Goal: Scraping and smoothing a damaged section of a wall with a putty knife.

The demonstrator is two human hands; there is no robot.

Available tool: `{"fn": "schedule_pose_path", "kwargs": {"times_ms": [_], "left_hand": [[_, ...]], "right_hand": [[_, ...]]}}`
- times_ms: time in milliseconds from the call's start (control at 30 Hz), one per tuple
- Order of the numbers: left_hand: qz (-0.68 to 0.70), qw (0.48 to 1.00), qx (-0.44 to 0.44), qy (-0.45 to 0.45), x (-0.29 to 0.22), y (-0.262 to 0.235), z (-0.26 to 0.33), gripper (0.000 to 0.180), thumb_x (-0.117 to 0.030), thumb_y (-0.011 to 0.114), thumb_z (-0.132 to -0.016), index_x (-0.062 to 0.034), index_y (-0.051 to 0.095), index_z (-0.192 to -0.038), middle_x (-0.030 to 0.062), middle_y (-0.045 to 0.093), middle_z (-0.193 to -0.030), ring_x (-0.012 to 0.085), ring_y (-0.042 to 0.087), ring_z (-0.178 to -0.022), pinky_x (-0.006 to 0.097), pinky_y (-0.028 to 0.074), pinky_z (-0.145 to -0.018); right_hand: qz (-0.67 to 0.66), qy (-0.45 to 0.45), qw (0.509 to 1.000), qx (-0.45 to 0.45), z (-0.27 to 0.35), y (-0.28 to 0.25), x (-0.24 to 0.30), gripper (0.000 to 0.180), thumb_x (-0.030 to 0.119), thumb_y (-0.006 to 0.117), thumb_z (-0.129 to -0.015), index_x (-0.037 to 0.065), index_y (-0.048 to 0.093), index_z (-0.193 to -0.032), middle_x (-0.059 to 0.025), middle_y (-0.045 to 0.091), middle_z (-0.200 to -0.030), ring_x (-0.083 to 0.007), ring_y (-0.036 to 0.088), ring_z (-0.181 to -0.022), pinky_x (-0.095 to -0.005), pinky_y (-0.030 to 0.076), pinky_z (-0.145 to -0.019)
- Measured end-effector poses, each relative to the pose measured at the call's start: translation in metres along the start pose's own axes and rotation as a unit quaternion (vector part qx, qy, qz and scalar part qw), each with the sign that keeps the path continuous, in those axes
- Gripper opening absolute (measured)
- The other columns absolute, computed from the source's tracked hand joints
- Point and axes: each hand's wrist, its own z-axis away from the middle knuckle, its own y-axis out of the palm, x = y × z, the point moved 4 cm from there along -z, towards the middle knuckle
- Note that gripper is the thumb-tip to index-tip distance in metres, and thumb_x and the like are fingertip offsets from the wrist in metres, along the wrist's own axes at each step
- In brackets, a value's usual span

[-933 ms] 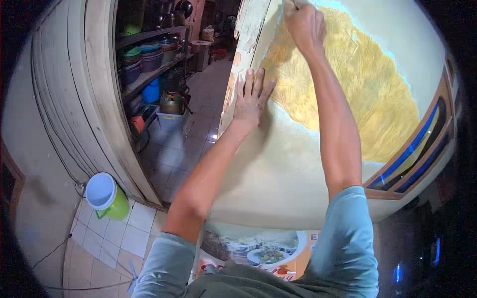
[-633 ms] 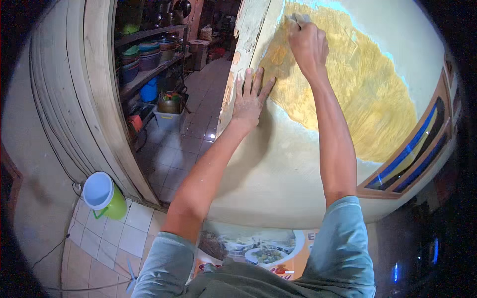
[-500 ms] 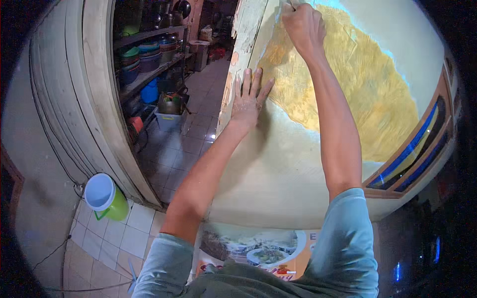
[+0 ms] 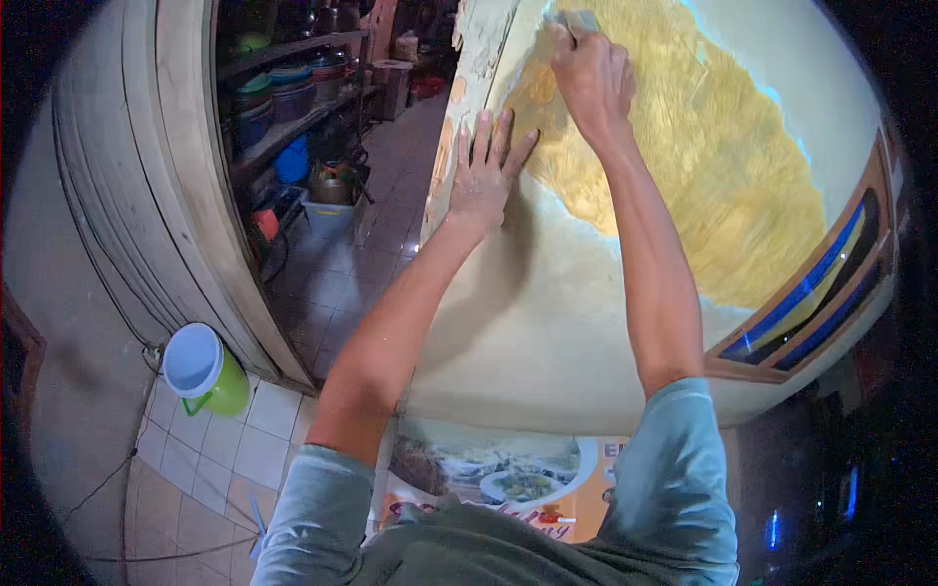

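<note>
I log: wall (image 4: 528, 366) brightly lit, soft shadow right of left hand (image 4: 481, 190); room (image 4: 401, 161) beyond its left edge dim; window frame (image 4: 782, 374) bowed, view corners black.

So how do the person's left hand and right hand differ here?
The left hand rests against the wall with its fingers spread, while the right hand is curled around a small flat tool. The left hand is lower in the picture, by the peeling door frame; the right hand is higher, over the yellow patch. Both hands are bare.
</note>
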Motion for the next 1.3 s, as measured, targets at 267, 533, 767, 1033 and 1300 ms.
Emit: {"fn": "schedule_pose_path", "kwargs": {"times_ms": [267,533,767,1033,1300], "left_hand": [[-0.067,0.996,-0.059,0.001,0.004,0.013,0.009,0.138,-0.019,0.090,-0.064,-0.0238,-0.001,-0.168,0.0255,-0.003,-0.172,0.0514,-0.002,-0.157,0.065,0.005,-0.125],[-0.076,0.997,-0.019,-0.018,0.017,0.020,0.010,0.130,-0.021,0.086,-0.071,-0.0247,0.000,-0.168,0.0215,-0.006,-0.173,0.0472,-0.004,-0.158,0.065,0.004,-0.125],[-0.020,0.999,0.024,-0.021,0.021,0.012,0.007,0.139,-0.026,0.092,-0.065,-0.0256,-0.001,-0.168,0.0211,-0.006,-0.173,0.0464,-0.004,-0.159,0.065,0.004,-0.126],[-0.021,0.999,-0.045,-0.001,0.026,0.024,0.011,0.138,-0.026,0.092,-0.065,-0.0263,0.000,-0.168,0.0207,-0.004,-0.173,0.0462,-0.001,-0.159,0.064,0.005,-0.126],[-0.069,0.997,-0.027,-0.020,0.029,0.021,0.015,0.144,-0.029,0.096,-0.059,-0.0263,0.002,-0.168,0.0198,-0.004,-0.174,0.0452,0.001,-0.159,0.064,0.007,-0.126]], "right_hand": [[-0.034,0.029,0.999,0.016,0.007,0.000,0.019,0.034,0.036,0.060,-0.100,0.008,0.073,-0.115,-0.0307,0.071,-0.091,-0.0524,0.068,-0.095,-0.0594,0.055,-0.082],[-0.032,0.030,0.999,0.017,0.021,0.015,0.019,0.035,0.035,0.059,-0.100,0.006,0.076,-0.111,-0.0319,0.071,-0.098,-0.0523,0.068,-0.096,-0.0569,0.054,-0.086],[0.000,-0.013,1.000,-0.007,-0.007,0.018,0.025,0.038,0.039,0.059,-0.098,0.006,0.077,-0.108,-0.0316,0.071,-0.099,-0.0528,0.067,-0.096,-0.0566,0.054,-0.087],[-0.037,0.053,0.996,0.057,-0.016,0.010,0.032,0.036,0.034,0.064,-0.096,0.001,0.075,-0.107,-0.0285,0.072,-0.100,-0.0434,0.071,-0.098,-0.0556,0.054,-0.086],[-0.019,0.049,0.998,0.014,0.015,0.020,0.025,0.041,0.042,0.060,-0.098,0.005,0.077,-0.106,-0.0314,0.071,-0.100,-0.0521,0.067,-0.099,-0.0546,0.054,-0.089]]}}
